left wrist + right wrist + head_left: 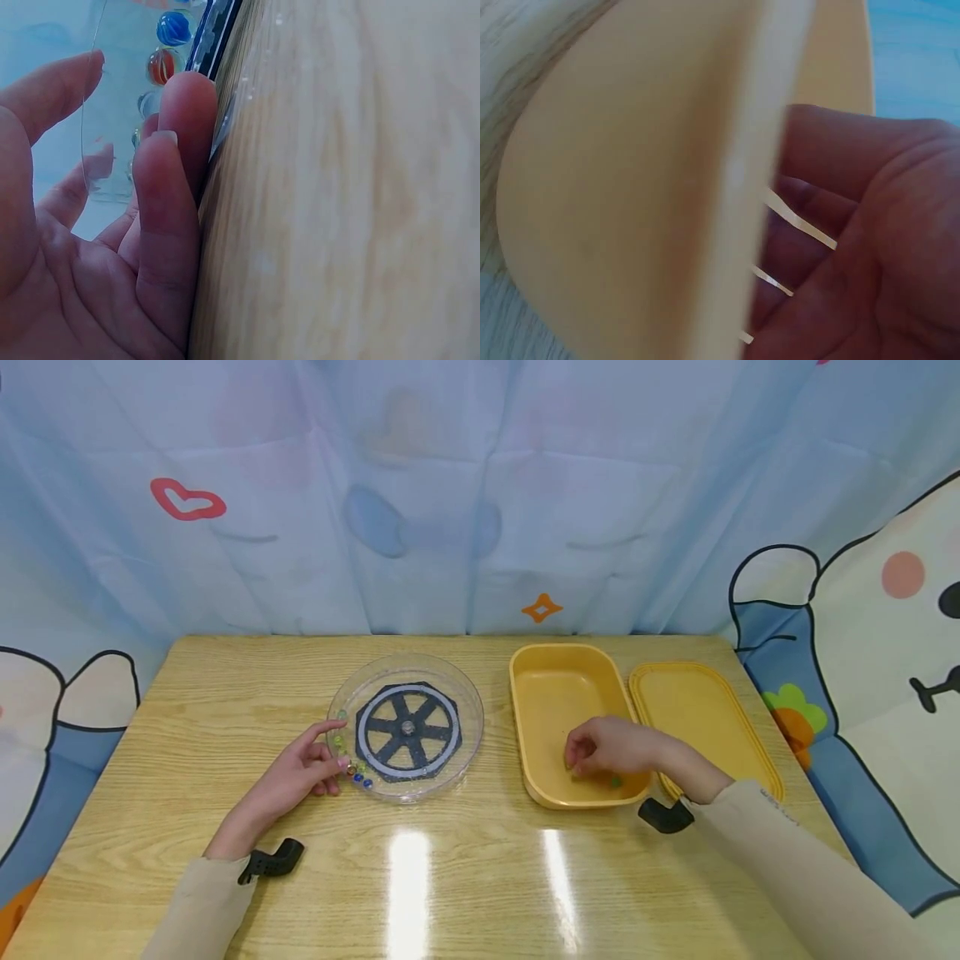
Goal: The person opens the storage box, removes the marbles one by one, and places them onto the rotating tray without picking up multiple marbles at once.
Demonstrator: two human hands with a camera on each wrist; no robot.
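Note:
My left hand [300, 767] holds the rim of a clear round dish [471, 727], index finger and thumb reaching over its left edge. Beside those fingertips, several glass marbles [357, 777] lie along the dish's inner edge, blue, yellow-green and amber. In the left wrist view a blue marble [174, 28] and a red-orange marble [161, 66] show through the wall. Inside a yellow bin [551, 693], my right hand [611, 746] has curled fingers, pinching a small yellowish marble [576, 773]. A green marble [617, 782] lies near it on the floor. The bin wall hides the right fingertips in the right wrist view.
A dark six-spoked wheel pattern [408, 728] shows at the dish's centre. Right of the bin lies a flat yellow lid [701, 718], partly under the right forearm. A printed curtain [465, 527] hangs behind the wooden table [300, 902].

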